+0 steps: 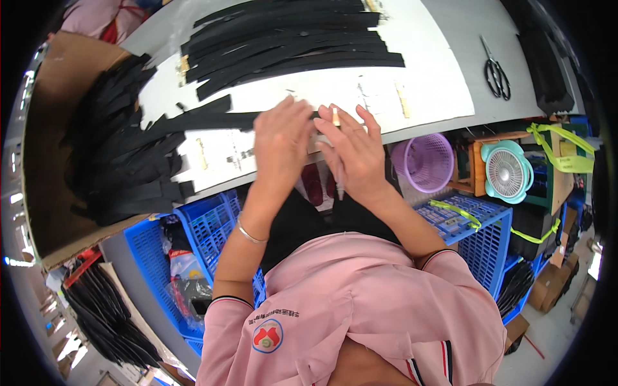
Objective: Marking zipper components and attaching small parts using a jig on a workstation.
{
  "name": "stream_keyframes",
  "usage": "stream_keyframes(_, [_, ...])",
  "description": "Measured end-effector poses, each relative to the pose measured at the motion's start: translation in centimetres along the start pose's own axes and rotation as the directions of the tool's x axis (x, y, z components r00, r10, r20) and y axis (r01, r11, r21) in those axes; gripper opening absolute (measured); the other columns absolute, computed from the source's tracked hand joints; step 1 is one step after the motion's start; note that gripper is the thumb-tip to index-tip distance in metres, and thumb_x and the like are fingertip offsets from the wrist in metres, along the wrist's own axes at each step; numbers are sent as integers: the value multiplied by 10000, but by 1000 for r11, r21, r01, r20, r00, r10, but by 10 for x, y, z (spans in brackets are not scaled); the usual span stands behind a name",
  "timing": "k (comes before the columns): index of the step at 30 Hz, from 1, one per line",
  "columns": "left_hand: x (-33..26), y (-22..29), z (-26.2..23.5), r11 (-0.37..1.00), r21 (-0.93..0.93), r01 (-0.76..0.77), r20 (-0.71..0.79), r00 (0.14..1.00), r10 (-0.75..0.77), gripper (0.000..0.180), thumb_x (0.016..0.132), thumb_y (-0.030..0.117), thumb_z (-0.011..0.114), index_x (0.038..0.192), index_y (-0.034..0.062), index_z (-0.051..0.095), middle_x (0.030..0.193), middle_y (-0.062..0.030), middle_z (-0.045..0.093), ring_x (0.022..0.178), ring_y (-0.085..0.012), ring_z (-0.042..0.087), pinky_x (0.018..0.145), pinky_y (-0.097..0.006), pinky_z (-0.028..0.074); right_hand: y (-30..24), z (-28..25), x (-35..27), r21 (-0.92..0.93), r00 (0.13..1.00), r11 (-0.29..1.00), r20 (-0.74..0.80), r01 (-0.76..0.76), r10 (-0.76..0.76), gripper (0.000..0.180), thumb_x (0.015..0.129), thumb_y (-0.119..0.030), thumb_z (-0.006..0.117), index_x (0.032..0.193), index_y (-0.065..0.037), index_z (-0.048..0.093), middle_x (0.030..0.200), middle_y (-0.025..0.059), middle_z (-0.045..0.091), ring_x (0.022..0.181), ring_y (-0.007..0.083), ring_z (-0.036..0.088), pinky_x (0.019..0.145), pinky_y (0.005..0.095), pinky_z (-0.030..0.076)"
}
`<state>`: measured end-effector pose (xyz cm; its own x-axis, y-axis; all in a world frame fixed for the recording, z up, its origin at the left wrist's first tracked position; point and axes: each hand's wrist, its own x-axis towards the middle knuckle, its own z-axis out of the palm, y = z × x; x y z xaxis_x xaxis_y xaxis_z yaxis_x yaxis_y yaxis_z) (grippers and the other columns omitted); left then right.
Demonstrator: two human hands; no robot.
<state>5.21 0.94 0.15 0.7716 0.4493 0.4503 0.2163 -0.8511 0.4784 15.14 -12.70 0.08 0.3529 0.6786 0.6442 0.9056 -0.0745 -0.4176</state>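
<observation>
A long black fabric strip (pixel 225 120) runs from the heap on the left across the white board to my hands. My left hand (pixel 280 138) is closed at the strip's right part, its fingertips bent down over it. Close beside it, my right hand (pixel 359 154) has its fingers curled near the strip's end. A slim, pale, pen-like thing (pixel 340 185) pokes out below my right palm; its exact kind is unclear. A small tan band (pixel 335 116) shows at a right fingertip. Farther off, several black strips (pixel 290 42) lie side by side on the board.
An open cardboard box (pixel 48 128) on the left holds a tangled heap of black strips (pixel 109 148). Black-handled scissors (pixel 496 74) lie at the far right. Below the table edge are a purple basket (pixel 428 164), a turquoise fan (pixel 506 171) and blue crates (pixel 483 251).
</observation>
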Motion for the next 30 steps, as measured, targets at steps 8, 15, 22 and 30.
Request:
stream_keyframes(8, [-14,31,14,996,86,24,154,987,-37,624,917,200,702,1479,21,501,1524,-163,497,1481,-346,375,1219,-573,167,41,-31,-21,-273,981,956,130,-104,144,516,846,-114,780,1329,-94,596,1342,69,673,1339,262,569,1196,557,254])
stream_keyframes(15, [-38,12,-15,970,207,130,174,970,-168,685,948,321,701,1513,24,455,1574,-146,450,1500,-324,351,1221,-595,59,84,-56,-26,-240,979,965,148,-101,139,483,847,-141,777,1305,-127,622,1343,27,677,1345,246,552,1191,541,272])
stream_keyframes(22, [-59,-20,-41,906,309,290,78,941,-328,695,952,370,691,1512,36,453,1590,-166,417,1511,-320,331,1189,-657,7,84,-59,-27,-252,969,960,176,-126,173,412,893,-128,728,1296,-120,640,1358,28,671,1358,261,535,1202,499,286])
stream_keyframes(30, [-88,-20,-61,873,314,372,42,914,-404,736,944,403,696,1526,33,437,1595,-161,411,1523,-332,299,1171,-677,-32,81,-62,-17,-285,946,948,245,-140,213,354,984,-213,643,1326,-122,640,1386,28,650,1383,266,509,1235,471,261])
